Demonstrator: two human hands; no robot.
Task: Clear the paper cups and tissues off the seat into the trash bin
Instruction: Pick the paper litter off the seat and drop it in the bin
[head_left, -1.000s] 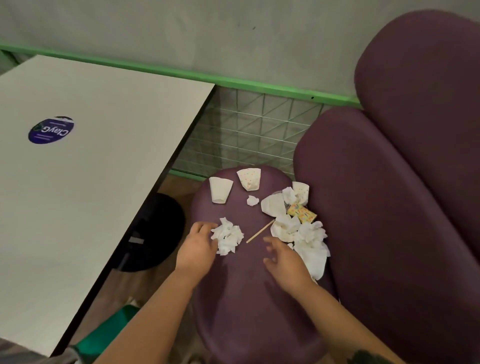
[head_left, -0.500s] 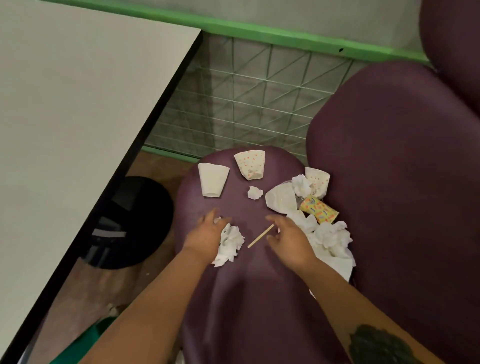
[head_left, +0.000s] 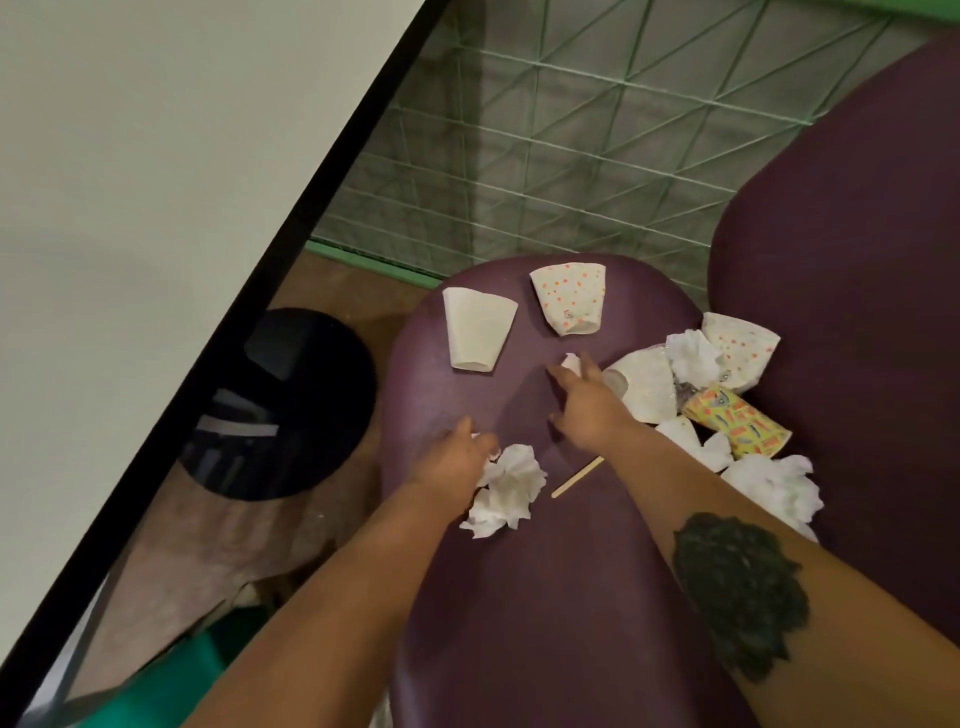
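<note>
On the purple seat lie a plain white paper cup and a dotted paper cup, both flattened. My left hand rests on a crumpled white tissue and its fingers curl over the tissue's left edge. My right hand reaches forward with fingers apart, its fingertips at a small tissue ball. To the right sit another white cup, a second dotted cup, more tissues and a yellow wrapper. No trash bin is recognisable.
A wooden stick lies on the seat between my arms. A white table with a black edge stands at the left, its round black base on the floor. A green wire grid is behind the seat, the purple backrest on the right.
My right hand has moved forward from the stick to the small tissue ball. My left hand stays on the crumpled tissue. The camera has tilted down and closer.
</note>
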